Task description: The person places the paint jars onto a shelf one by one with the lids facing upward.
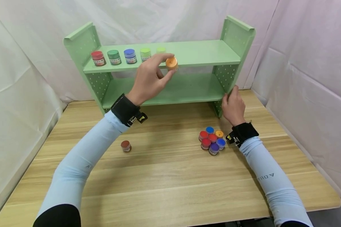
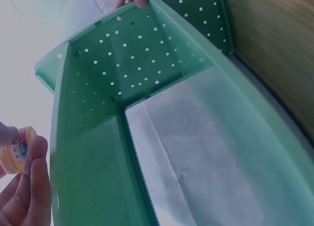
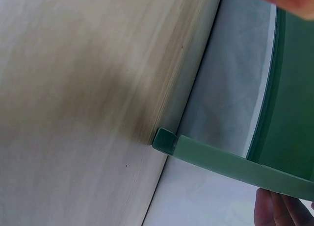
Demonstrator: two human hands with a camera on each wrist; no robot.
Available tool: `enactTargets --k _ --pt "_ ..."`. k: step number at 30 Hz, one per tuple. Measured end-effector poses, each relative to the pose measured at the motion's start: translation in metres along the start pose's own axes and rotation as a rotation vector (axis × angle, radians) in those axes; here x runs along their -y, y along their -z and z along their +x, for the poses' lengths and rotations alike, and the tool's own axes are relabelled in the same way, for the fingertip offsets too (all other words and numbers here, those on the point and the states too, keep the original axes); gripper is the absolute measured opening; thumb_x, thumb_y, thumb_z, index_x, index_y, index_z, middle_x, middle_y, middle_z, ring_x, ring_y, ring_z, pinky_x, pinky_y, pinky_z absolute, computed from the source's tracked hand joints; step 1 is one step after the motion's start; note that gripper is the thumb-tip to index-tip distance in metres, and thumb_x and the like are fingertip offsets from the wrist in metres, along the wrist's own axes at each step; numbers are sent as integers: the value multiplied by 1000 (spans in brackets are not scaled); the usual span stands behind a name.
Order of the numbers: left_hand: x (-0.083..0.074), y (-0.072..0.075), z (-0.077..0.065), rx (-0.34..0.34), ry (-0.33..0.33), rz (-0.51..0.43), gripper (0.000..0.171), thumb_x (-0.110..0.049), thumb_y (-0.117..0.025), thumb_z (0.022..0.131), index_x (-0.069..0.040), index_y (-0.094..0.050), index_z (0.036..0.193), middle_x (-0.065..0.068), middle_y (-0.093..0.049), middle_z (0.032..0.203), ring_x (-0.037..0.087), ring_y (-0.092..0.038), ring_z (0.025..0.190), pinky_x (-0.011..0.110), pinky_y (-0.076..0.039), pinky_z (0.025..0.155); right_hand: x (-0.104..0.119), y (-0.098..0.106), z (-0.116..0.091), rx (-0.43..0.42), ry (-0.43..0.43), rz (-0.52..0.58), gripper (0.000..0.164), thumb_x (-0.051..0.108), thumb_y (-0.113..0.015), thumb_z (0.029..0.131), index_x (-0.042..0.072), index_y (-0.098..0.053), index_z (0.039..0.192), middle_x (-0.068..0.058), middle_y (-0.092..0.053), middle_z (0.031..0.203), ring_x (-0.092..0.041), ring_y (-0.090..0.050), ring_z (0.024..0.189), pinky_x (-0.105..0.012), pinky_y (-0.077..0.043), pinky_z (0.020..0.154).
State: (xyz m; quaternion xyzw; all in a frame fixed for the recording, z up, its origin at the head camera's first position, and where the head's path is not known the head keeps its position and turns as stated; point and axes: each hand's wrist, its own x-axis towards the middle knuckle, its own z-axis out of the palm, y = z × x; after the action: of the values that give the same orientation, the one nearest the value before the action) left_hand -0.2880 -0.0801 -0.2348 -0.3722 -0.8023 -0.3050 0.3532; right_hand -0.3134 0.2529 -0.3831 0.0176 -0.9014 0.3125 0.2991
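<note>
Between thumb and fingers, my left hand (image 1: 150,77) pinches a small orange paint jar (image 1: 171,63), its lid facing me. That jar is just in front of the upper board of a green two-tier shelf (image 1: 199,52); its printed label (image 2: 19,146) shows in the left wrist view. At the shelf's lower right, my right hand (image 1: 234,107) grips the front edge of the side panel (image 3: 235,167). On the upper board stand a red jar (image 1: 98,58), a dark green jar (image 1: 114,57), a blue jar (image 1: 130,56) and a lime jar (image 1: 145,53). A yellow-green jar (image 1: 160,49) is partly hidden by my left hand.
A cluster of several jars, including a purple one (image 1: 214,148) and an orange one (image 1: 219,134), stands on the wooden table (image 1: 164,183) near my right wrist. One brown-lidded jar (image 1: 126,146) stands alone at left. White cloth (image 1: 307,78) hangs around the table.
</note>
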Motion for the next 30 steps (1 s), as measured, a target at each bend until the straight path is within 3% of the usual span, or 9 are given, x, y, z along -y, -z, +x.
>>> enactTargets --k 14,22,30 --pt "-1 -8 26 41 64 126 39 -30 -64 102 -9 -62 136 10 -71 128 21 -63 71 28 -43 67 1 -1 1 -7 -5 8 42 21 -38 107 -7 -41 138 -36 -64 117 -58 -65 90 -68 -46 67" --pt "-4 -10 38 80 77 217 34 -34 -60 104 -10 -61 128 8 -73 127 21 -34 60 30 -20 58 2 1 1 -7 -4 14 44 23 -37 107 -7 -40 140 -36 -63 119 -58 -64 92 -68 -46 69" --pt "-5 -13 44 119 86 278 30 -32 -60 104 -11 -64 125 5 -76 121 18 -35 59 29 -22 55 2 0 1 -7 -5 17 45 22 -37 107 -7 -40 142 -37 -63 122 -58 -65 94 -69 -47 70"
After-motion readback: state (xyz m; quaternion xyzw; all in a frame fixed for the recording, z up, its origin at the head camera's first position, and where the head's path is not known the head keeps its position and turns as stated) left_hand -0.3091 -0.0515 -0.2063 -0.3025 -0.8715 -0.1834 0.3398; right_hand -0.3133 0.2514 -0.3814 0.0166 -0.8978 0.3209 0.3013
